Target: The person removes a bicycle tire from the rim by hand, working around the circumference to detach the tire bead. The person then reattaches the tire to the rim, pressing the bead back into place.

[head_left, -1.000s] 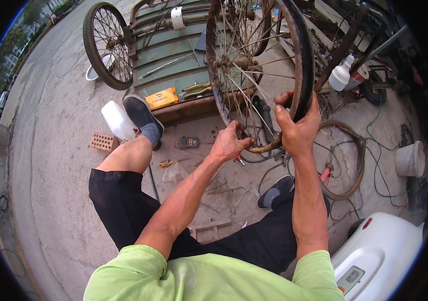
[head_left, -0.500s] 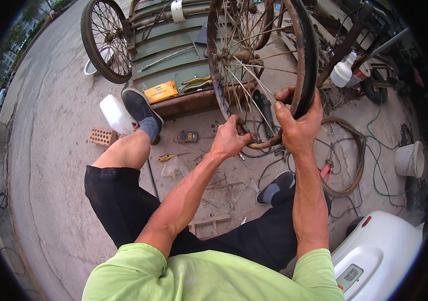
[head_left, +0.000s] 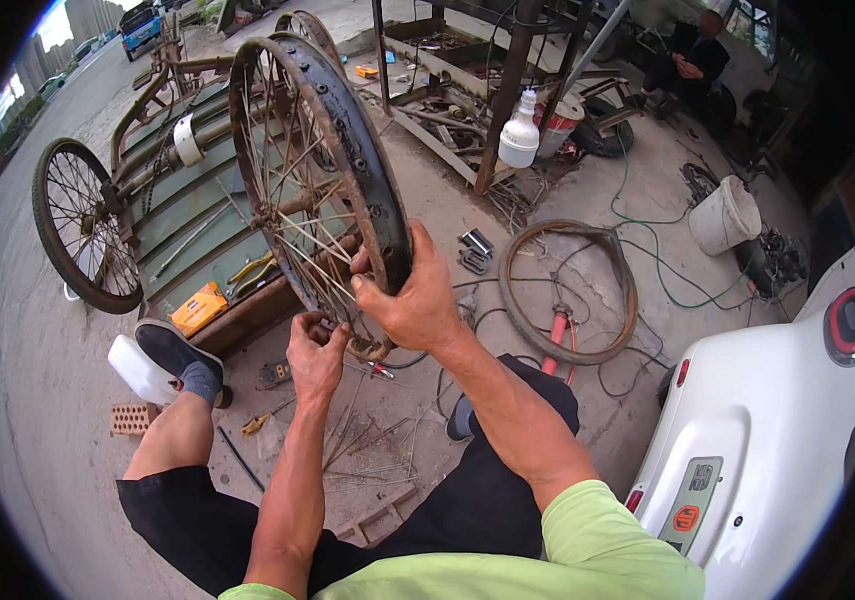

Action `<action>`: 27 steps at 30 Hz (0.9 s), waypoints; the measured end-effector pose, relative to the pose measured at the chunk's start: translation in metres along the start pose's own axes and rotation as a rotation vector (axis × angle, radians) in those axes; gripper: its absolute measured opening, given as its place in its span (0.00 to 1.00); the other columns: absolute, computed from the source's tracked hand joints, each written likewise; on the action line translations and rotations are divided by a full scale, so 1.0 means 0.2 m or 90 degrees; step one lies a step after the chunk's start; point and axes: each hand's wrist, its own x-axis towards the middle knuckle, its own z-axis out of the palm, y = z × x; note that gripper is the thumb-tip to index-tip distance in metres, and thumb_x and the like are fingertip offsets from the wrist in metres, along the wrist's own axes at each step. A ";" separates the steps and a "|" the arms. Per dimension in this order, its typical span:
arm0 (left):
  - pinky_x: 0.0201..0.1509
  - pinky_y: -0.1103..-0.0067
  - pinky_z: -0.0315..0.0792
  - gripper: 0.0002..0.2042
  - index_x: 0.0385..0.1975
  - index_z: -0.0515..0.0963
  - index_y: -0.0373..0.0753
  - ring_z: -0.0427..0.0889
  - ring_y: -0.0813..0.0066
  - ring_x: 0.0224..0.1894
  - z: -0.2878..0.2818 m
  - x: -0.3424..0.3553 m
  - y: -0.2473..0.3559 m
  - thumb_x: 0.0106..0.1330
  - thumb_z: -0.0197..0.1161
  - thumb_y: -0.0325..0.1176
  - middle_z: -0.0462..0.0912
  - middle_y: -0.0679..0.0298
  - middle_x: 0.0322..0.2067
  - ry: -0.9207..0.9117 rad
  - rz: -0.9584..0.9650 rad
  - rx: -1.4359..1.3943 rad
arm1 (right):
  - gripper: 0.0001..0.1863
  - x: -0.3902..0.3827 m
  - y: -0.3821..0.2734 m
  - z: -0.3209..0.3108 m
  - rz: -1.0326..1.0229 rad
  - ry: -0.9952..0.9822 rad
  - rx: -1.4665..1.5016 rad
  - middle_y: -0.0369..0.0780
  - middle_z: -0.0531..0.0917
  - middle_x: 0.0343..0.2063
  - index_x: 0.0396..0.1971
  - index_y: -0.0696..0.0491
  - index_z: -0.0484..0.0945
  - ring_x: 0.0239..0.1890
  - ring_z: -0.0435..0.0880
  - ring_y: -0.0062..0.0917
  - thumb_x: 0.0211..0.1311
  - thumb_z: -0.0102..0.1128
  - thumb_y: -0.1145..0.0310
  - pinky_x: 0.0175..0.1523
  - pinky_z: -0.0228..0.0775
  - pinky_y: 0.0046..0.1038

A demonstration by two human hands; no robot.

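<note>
Two-handed, still holds the spoked wheel (head_left: 296, 204) beside the cart (head_left: 179, 200), clasping its rim (head_left: 365, 175) with the right hand (head_left: 417, 298), pinching low with the left hand (head_left: 315, 358), facing further right now, apparently without interrupting work.

This view comes from the head of the person, from the left one of two wide fisheye cameras. It faces down and forward, above the green shirt (head_left: 507, 570) at the near edge and along the forearms (head_left: 507, 410). The left hand (head_left: 314, 360) and the right hand (head_left: 417, 300) are near, around the middle, so their fingers (head_left: 375, 298) appear rather small; the spoked wheel (head_left: 362, 160) stands just beyond. On the far left it reaches the buildings (head_left: 82, 22), on the far right a seated person (head_left: 704, 60). The white car (head_left: 787, 370) fills the near right. Straight edges bend toward the dark round rim.
</note>
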 end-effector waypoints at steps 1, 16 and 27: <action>0.32 0.79 0.71 0.19 0.47 0.77 0.29 0.72 0.82 0.26 0.00 0.00 -0.01 0.62 0.74 0.33 0.76 0.69 0.23 -0.015 -0.003 -0.020 | 0.22 0.00 0.00 0.00 -0.002 0.002 0.013 0.37 0.85 0.36 0.50 0.59 0.72 0.39 0.84 0.17 0.56 0.69 0.76 0.47 0.78 0.24; 0.29 0.82 0.70 0.18 0.52 0.76 0.25 0.75 0.82 0.26 0.02 0.00 0.05 0.64 0.67 0.26 0.80 0.67 0.27 -0.286 -0.141 -0.182 | 0.23 -0.01 -0.03 -0.01 -0.040 0.013 -0.082 0.38 0.86 0.33 0.49 0.59 0.72 0.35 0.85 0.20 0.55 0.70 0.73 0.43 0.79 0.27; 0.30 0.79 0.69 0.17 0.51 0.76 0.26 0.75 0.80 0.25 -0.01 0.03 0.09 0.67 0.68 0.26 0.81 0.66 0.27 -0.367 -0.152 -0.184 | 0.22 -0.01 -0.03 -0.01 -0.011 0.004 -0.020 0.36 0.84 0.35 0.51 0.59 0.72 0.37 0.83 0.18 0.57 0.68 0.75 0.45 0.78 0.25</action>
